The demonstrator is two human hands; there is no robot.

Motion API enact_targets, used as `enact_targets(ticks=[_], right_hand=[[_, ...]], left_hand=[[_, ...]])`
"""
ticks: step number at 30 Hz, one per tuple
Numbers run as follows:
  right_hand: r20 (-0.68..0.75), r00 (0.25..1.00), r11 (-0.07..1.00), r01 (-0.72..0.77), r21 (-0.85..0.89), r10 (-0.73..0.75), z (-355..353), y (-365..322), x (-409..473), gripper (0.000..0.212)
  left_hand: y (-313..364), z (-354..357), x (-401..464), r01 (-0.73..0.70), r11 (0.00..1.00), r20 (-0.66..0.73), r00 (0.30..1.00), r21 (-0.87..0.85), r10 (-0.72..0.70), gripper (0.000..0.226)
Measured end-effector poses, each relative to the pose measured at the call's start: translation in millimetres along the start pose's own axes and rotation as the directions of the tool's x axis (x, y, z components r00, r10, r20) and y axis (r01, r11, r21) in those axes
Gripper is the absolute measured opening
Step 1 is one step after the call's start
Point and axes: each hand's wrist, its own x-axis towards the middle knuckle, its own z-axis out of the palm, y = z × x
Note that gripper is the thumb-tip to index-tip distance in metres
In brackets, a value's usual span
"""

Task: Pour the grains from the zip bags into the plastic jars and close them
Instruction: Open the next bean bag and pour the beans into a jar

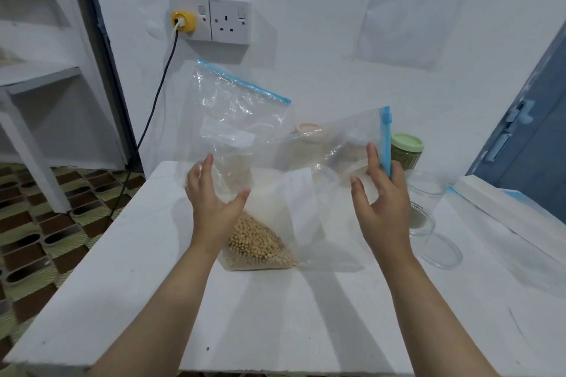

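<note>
Fingers first: your left hand is spread and relaxed, fingers apart, lying against the side of the bean bag — touching the film, not pinching it. Your right hand is also spread; the blue zip strip of the second bag runs between index and thumb side, but whether you're actually pinching it, can't tell.

Handling, as a judgement: both bags are thin clear film, floppy, slick. The bean bag sits on the white table with its beans slumped into the bottom corner — that's where the weight is, and it will swing when lifted. Its top stands up, zip closed by the look of it. Take it by the zip edge with one hand and cup the loaded corner with the other; gripping mid-film will just slide. The second bag looks near empty and light, draped across.

Around it:
- green-lidded jar behind your right hand, filled and closed
- pink-lidded jar behind the bags, seen through film, contents unclear
- open clear jar just beside your right hand, some grain in the bottom, no lid on
- white board at the right edge
- wall sockets with a yellow plug and cable down the left

In the way: the draped second bag covers the jars behind.
</note>
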Motion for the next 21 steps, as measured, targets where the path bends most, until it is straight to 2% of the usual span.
enact_targets(ticks=[6, 14, 21], right_hand=[[0.035, 0.999, 0.999, -0.033, 0.035, 0.032, -20.7, 12.0, 27.8, 0.057], [0.004, 0.998, 0.991, -0.067, 0.118, 0.067, -43.6, 32.7, 84.5, 0.052], [0.018, 0.99, 0.957, -0.143, 0.253, 0.143, -53.4, 54.9, 101.5, 0.052]], left_hand=[[21.5, 20.8, 24.3, -0.088, 0.995, -0.058, 0.994, 0.041, 0.09, 0.093], [79.1, 49.6, 71.0, -0.228, 0.97, -0.136, 0.962, 0.084, 0.238, 0.088], [116.2, 69.9, 90.3, -0.281, 0.954, -0.176, 0.939, 0.107, 0.296, 0.081]])
